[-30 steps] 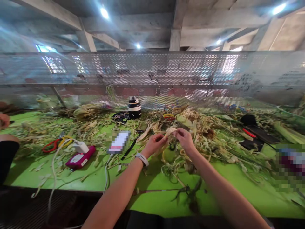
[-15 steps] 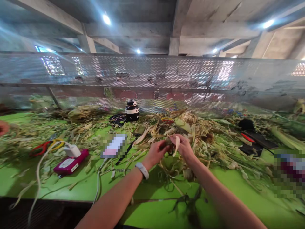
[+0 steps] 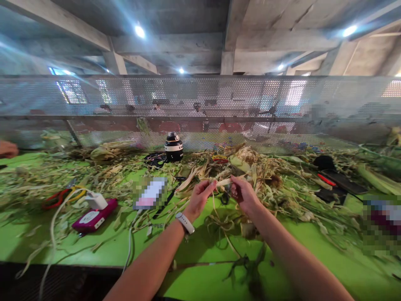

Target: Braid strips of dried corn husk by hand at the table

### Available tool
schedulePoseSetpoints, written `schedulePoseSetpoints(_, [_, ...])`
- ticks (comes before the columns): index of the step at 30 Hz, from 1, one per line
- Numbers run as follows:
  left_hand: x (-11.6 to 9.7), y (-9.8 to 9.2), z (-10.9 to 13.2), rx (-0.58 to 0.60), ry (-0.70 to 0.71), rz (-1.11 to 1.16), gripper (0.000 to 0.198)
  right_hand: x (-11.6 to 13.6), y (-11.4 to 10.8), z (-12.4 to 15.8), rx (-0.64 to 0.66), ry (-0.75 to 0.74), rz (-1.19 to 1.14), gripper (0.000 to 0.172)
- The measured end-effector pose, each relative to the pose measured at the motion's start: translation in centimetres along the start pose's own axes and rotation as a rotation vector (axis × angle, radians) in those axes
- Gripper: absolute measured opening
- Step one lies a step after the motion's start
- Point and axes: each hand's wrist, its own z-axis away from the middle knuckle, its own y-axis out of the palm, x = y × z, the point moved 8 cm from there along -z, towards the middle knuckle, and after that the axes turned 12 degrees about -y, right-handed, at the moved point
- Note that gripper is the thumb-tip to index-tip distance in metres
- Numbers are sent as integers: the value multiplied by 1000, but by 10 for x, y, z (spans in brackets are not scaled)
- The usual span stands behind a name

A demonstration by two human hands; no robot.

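Note:
My left hand, with a white watch on its wrist, pinches one end of a pale corn husk strip. The other end is between the fingertips of my right hand, so the strip lies stretched nearly level between the two hands. A thin strand hangs below the left fingers. Under the right fingers shows a small dark loop; I cannot make out what it belongs to. Behind both hands spreads a heap of dry corn husks.
Red-and-yellow scissors, a magenta box with a white charger, and a phone lie to the left. A black bottle stands at the back before a perforated metal screen. Another person's hand is at far left.
My hands have moved slightly apart. The husk strip, which hung down from my right hand, is now stretched sideways between both hands. The other person's hand has moved a little up and further into view.

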Motion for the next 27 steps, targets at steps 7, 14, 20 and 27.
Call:
schedulePoseSetpoints(7, [-5, -10, -5, -25, 61, -55, 22, 1, -18, -12, -22, -96, 289, 21])
schedulePoseSetpoints(14, [3, 10, -5, 163, 139, -215, 14, 46, 10, 7, 147, -884, 992, 53])
schedulePoseSetpoints(20, [11, 18, -3, 260, 215, -386, 13, 50, 32, 27, 347, -1164, 1234, 30])
schedulePoseSetpoints(27, [-6, 0, 0, -50, 368, -511, 13, 68, 44, 50, 310, -1387, 1286, 21])
